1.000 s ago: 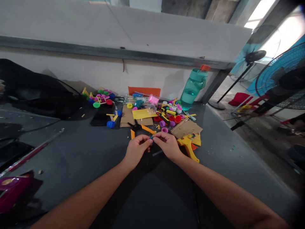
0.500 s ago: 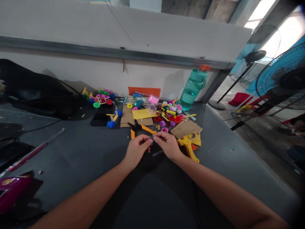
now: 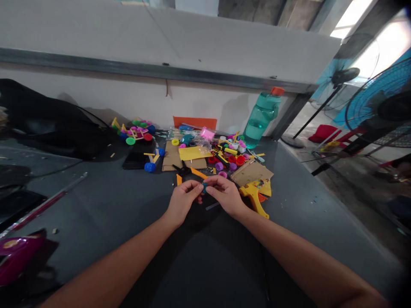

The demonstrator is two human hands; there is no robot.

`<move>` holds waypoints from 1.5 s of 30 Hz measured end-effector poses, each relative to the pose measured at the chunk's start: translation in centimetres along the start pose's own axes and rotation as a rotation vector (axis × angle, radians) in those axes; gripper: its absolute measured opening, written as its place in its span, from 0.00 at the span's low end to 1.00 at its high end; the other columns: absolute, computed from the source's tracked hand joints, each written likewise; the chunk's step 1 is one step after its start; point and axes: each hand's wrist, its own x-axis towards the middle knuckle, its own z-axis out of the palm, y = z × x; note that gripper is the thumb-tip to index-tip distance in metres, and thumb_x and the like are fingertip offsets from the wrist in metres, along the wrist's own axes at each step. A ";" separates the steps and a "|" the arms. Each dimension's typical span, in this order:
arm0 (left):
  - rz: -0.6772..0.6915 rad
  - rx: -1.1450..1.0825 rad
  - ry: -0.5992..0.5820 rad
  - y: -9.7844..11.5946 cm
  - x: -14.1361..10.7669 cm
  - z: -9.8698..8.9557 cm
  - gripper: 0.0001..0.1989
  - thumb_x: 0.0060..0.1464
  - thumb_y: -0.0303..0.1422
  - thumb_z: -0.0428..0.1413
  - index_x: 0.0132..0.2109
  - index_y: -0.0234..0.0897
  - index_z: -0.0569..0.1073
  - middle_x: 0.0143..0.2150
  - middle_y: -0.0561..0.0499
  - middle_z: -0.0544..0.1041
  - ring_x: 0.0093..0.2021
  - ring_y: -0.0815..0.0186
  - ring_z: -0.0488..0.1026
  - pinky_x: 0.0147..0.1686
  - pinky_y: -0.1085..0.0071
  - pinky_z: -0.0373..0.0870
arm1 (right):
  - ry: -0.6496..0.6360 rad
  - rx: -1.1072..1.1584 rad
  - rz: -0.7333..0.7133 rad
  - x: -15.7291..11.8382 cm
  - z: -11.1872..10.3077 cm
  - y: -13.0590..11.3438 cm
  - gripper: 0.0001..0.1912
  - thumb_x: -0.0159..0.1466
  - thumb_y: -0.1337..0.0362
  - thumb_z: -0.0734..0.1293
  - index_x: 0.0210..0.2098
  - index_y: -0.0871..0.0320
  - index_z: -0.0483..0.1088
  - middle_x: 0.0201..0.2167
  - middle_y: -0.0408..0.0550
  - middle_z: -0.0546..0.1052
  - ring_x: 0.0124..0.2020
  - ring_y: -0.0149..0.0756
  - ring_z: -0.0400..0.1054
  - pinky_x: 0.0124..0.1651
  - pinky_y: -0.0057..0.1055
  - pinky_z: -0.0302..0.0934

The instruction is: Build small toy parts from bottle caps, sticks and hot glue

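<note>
A small teal-blue piece (image 3: 204, 187) is pinched between my two hands above the dark table; its exact kind is too small to make out. My left hand (image 3: 185, 199) closes thumb and fingers on its left side. From the other side my right hand (image 3: 225, 196) grips it with thumb and forefinger. Just beyond my hands lie orange-handled pliers (image 3: 183, 171), partly behind my fingers. To the right of my right hand rests a yellow glue gun (image 3: 254, 199). A translucent stick (image 3: 212, 206) lies below my hands.
Coloured bottle caps (image 3: 239, 160), cardboard (image 3: 253, 173) and a yellow sheet (image 3: 194, 153) crowd the back middle. A teal water bottle (image 3: 260, 122) stands behind them. Farther left are a wheeled assembly (image 3: 154, 159), a black phone (image 3: 135, 160) and a black bag (image 3: 48, 124). A magenta tool (image 3: 19, 259) sits front left.
My fingers have shifted slightly around the small teal-blue piece, and more of it shows now. Both hands stay in nearly the same place.
</note>
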 end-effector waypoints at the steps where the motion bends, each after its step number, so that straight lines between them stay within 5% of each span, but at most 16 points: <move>1: 0.000 -0.001 0.000 0.0 0.0 0.0 0.10 0.50 0.37 0.56 0.30 0.33 0.71 0.22 0.55 0.69 0.22 0.73 0.65 0.25 0.76 0.62 | -0.011 -0.003 0.001 0.0 0.0 -0.1 0.10 0.56 0.64 0.66 0.39 0.54 0.71 0.29 0.42 0.72 0.31 0.30 0.67 0.37 0.29 0.62; 8: -0.022 -0.059 0.008 0.0 0.0 0.2 0.10 0.49 0.37 0.57 0.32 0.33 0.72 0.20 0.56 0.68 0.21 0.73 0.65 0.24 0.76 0.63 | -0.058 -0.040 -0.026 -0.1 -0.1 0.0 0.10 0.58 0.64 0.65 0.40 0.53 0.72 0.33 0.44 0.74 0.34 0.33 0.68 0.39 0.32 0.63; 16: -0.059 -0.238 0.033 -0.2 0.2 0.1 0.10 0.47 0.36 0.59 0.31 0.33 0.71 0.25 0.55 0.69 0.24 0.74 0.66 0.25 0.76 0.67 | 0.048 -0.271 -0.132 -0.4 0.2 0.2 0.22 0.52 0.64 0.70 0.46 0.54 0.66 0.35 0.45 0.72 0.36 0.34 0.67 0.38 0.32 0.64; 24: -0.068 -0.200 -0.003 -0.1 0.1 0.1 0.10 0.48 0.37 0.58 0.30 0.32 0.73 0.24 0.52 0.71 0.25 0.71 0.68 0.25 0.74 0.69 | 0.117 -0.461 -0.287 -0.4 0.1 -0.4 0.08 0.56 0.67 0.66 0.36 0.54 0.70 0.31 0.45 0.72 0.35 0.35 0.66 0.36 0.32 0.63; 45: -0.082 -0.172 -0.020 -0.3 0.2 -0.1 0.10 0.47 0.36 0.59 0.31 0.32 0.75 0.23 0.52 0.72 0.23 0.72 0.68 0.26 0.74 0.66 | 0.078 -0.536 -0.352 -0.3 -0.2 -0.4 0.10 0.56 0.67 0.67 0.38 0.53 0.70 0.33 0.45 0.74 0.39 0.38 0.66 0.44 0.38 0.60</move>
